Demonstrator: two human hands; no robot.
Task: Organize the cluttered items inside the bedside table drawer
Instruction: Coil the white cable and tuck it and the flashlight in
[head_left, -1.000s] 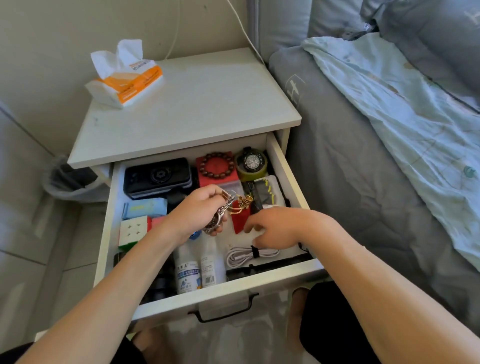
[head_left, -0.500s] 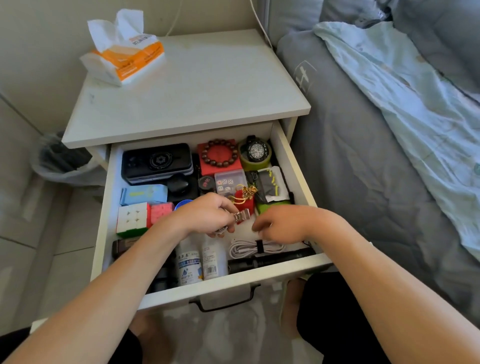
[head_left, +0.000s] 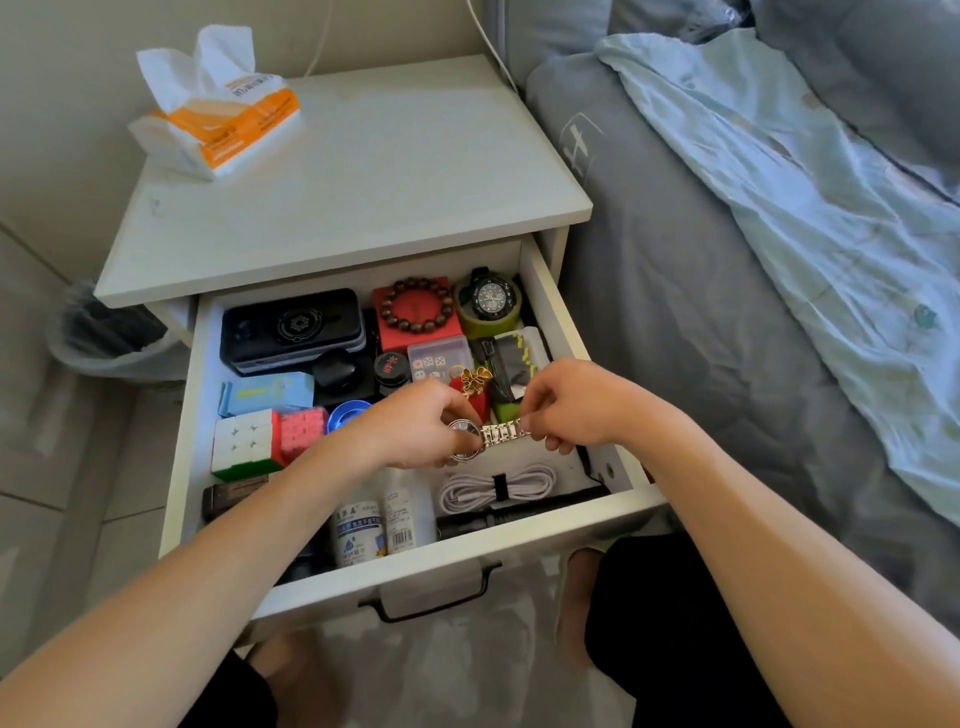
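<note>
Above the open white wooden drawer (head_left: 561, 312), both hands pinched a silver metal-link wristwatch (head_left: 491, 435): left hand (head_left: 415, 428) at its round face, right hand (head_left: 571, 405) at the strap end, near the drawer's right edge.

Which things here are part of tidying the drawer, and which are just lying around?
Part of the job: metal watch, held by left hand and right hand; drawer; coiled white cable; puzzle cube; bead bracelet.
Lying about: tissue pack; blue blanket; bin.
</note>
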